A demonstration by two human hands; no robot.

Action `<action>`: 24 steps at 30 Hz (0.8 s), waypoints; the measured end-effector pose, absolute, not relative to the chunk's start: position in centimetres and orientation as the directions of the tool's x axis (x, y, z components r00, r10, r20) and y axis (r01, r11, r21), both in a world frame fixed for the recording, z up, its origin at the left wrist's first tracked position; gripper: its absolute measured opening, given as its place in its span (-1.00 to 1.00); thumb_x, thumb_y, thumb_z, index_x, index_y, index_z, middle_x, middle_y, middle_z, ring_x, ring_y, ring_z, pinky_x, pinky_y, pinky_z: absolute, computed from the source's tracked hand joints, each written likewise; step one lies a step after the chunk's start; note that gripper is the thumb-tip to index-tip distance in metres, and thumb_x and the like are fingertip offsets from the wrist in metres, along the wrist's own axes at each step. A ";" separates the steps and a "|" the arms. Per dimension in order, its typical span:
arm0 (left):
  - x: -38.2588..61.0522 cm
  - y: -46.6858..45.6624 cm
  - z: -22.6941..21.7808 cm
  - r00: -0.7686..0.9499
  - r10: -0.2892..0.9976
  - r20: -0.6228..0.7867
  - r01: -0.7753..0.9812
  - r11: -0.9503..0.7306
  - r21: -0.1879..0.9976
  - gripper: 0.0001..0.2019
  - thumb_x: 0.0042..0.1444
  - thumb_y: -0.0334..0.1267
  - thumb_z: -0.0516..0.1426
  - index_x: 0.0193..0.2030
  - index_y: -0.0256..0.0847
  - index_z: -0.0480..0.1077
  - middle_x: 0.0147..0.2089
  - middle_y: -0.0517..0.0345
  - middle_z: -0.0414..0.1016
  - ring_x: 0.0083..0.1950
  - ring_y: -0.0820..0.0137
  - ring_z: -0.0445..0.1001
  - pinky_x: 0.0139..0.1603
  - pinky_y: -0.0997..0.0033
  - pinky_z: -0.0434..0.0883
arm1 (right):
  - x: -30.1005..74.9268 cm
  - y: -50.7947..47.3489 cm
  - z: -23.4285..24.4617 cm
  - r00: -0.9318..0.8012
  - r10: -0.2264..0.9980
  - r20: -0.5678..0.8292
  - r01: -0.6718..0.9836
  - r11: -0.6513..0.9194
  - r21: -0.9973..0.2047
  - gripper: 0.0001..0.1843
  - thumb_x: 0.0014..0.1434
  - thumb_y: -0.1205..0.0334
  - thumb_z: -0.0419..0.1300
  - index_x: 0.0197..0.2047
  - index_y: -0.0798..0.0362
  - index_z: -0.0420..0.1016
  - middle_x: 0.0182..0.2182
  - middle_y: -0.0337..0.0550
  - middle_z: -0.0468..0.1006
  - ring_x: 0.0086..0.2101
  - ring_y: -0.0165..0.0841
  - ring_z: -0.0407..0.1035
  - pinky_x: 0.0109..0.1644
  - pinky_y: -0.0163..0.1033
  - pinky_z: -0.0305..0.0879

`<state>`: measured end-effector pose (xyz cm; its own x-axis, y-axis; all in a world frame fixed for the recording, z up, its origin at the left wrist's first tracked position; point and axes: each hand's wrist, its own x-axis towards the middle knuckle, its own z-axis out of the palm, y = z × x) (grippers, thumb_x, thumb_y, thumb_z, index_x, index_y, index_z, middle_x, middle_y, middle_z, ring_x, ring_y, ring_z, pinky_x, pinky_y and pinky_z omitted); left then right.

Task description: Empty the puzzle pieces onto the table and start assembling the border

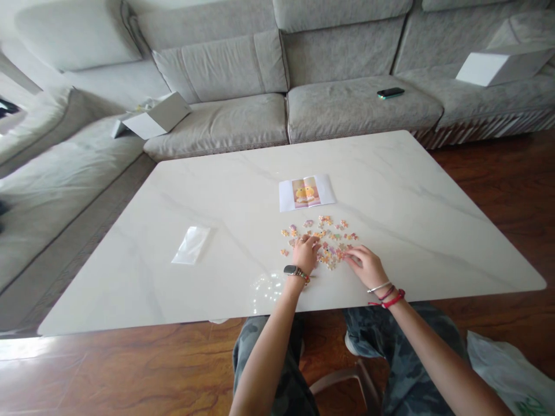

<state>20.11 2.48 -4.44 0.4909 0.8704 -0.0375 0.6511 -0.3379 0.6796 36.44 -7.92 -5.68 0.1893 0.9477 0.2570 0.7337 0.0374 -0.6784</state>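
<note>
Small colourful jigsaw pieces (330, 254) lie loosely scattered on the white marbled table (225, 196), in front of my body. My left hand (306, 254), with a dark watch band at its wrist, is over the left side of the pile, its fingers curled down among the pieces; what they hold, if anything, is hidden. From the right, my right hand (368, 266) reaches to the pile's edge, with thumb and fingertips pinched at a jigsaw piece. Beyond the pile lies a creased sheet of paper (307, 192) printed with a picture of yellow figures.
A clear plastic bag (191, 245) lies on the table to the left. Behind the table stands a grey sofa (243, 118) with white boxes (158, 117) and a phone (391, 93) on it. A white bag (507, 370) is on the floor at the right.
</note>
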 end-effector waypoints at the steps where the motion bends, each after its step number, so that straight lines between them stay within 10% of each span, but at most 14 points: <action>1: 20.2 2.0 -4.1 0.500 0.865 -0.044 0.629 -0.329 0.704 -0.81 0.06 -0.35 -0.04 -0.28 -0.22 0.38 -0.27 0.11 0.39 -0.23 0.43 0.35 -0.15 0.41 0.28 | 36.1 -7.9 -5.2 0.178 0.947 0.268 0.717 0.061 -0.694 -0.77 0.05 0.27 0.06 -0.20 0.05 0.41 -0.35 -0.11 0.42 -0.36 -0.37 0.33 -0.27 -0.24 0.33; 6: 21.0 -1.1 -3.5 0.566 0.821 -0.079 0.518 -0.280 0.808 -0.75 0.11 -0.30 -0.13 -0.44 -0.25 0.32 -0.56 0.25 0.35 -0.49 0.55 0.33 -0.41 0.56 0.28 | 33.1 -7.2 -3.6 0.125 0.951 0.282 0.603 0.153 -0.783 -0.72 0.07 0.24 0.04 -0.13 0.03 0.39 -0.30 -0.09 0.44 -0.41 -0.41 0.35 -0.27 -0.24 0.34; 11: 19.4 -2.4 -4.1 0.547 0.836 -0.039 0.518 -0.301 0.801 -0.82 0.08 -0.27 -0.07 -0.38 -0.23 0.32 -0.43 0.20 0.41 -0.41 0.52 0.38 -0.35 0.53 0.32 | 34.7 -7.6 -4.6 0.303 0.936 0.179 0.489 0.008 -0.872 -0.77 0.05 0.24 0.04 -0.22 0.04 0.44 -0.37 -0.13 0.45 -0.48 -0.43 0.36 -0.39 -0.30 0.35; 18: 16.0 -1.7 -4.2 0.458 0.866 0.201 0.764 -0.499 0.410 -0.75 0.10 -0.29 -0.06 -0.07 -0.14 0.27 -0.06 0.03 0.34 -0.03 0.33 0.30 -0.06 0.27 0.30 | 42.3 -6.5 -6.1 0.343 0.939 -0.024 0.731 -0.283 -0.621 -0.84 -0.11 0.36 0.13 -0.37 0.08 0.43 -0.57 -0.26 0.37 -0.54 -0.43 0.30 -0.41 -0.29 0.28; 24: 17.8 -4.2 -5.9 0.713 0.700 0.017 0.678 -0.697 0.233 -0.53 0.04 -0.05 -0.01 0.13 0.04 0.08 0.22 0.14 0.06 0.24 0.21 -0.04 0.13 0.07 0.10 | 40.0 -6.8 -6.5 0.161 0.970 0.180 0.853 -0.045 -0.520 -0.78 0.01 0.31 0.07 -0.24 0.02 0.44 -0.33 -0.12 0.38 -0.35 -0.37 0.31 -0.22 -0.25 0.27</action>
